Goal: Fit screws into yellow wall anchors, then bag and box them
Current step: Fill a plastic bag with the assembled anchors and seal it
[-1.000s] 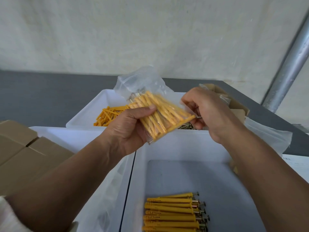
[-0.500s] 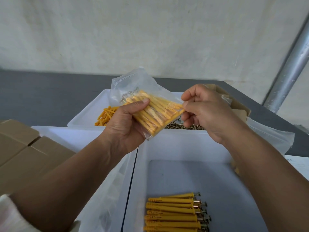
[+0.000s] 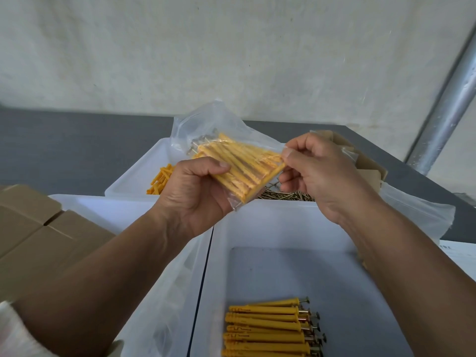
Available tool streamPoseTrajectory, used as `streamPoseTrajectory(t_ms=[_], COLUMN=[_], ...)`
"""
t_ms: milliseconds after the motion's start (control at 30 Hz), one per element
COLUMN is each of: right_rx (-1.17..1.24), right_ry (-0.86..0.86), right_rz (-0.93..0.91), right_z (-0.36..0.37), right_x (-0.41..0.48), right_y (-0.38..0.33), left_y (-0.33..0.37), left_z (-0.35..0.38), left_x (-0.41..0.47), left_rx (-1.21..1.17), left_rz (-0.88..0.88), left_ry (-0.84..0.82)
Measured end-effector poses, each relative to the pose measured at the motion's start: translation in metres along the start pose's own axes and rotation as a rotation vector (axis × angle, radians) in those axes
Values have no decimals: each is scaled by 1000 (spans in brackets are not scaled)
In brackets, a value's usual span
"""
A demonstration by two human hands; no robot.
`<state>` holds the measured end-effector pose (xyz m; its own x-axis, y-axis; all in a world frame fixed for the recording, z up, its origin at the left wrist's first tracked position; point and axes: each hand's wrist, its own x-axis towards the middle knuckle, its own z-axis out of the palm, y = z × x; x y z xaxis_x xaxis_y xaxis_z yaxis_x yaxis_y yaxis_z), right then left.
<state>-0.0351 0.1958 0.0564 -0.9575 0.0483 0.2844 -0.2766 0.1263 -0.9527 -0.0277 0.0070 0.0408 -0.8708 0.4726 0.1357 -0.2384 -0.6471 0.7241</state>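
Clear plastic bag [image 3: 242,163], packed with yellow screw-fitted anchors, sits in the air above the white bins. Your left grip [image 3: 190,194] is clamped round its lower end and your right grip [image 3: 322,176] pinches its corner. More assembled anchors [image 3: 268,328] lie in the near bin [image 3: 270,217].

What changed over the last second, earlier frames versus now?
The right hand, curled beside the bag's right corner a second ago, now pinches that corner between thumb and forefinger. The left hand kept its grip on the bag. The fitted anchors in the near bin lie as before.
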Motion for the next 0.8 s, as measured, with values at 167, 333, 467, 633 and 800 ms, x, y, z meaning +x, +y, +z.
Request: streamPoseTrajectory(t_ms=[167,333,467,633,800], right_rx=[31,115,158,159,219], right_ry=[20,-34,-29,47,2], right_rz=[5,13,16,9,-25], right_z=[0,1,2,0,2], right_x=[0,-3,-4,-3,-6], right_y=[-2,-7,-9,-10,-14], left_y=[-3,-4,-3,-1,-4], left_z=[3,7,6,5,5], left_x=[1,1,2,-1,1], left_rx=[43,42,54,53,81], left_rz=[-38,4,16,-5,12], left_ry=[-18,60,90,-77,-40])
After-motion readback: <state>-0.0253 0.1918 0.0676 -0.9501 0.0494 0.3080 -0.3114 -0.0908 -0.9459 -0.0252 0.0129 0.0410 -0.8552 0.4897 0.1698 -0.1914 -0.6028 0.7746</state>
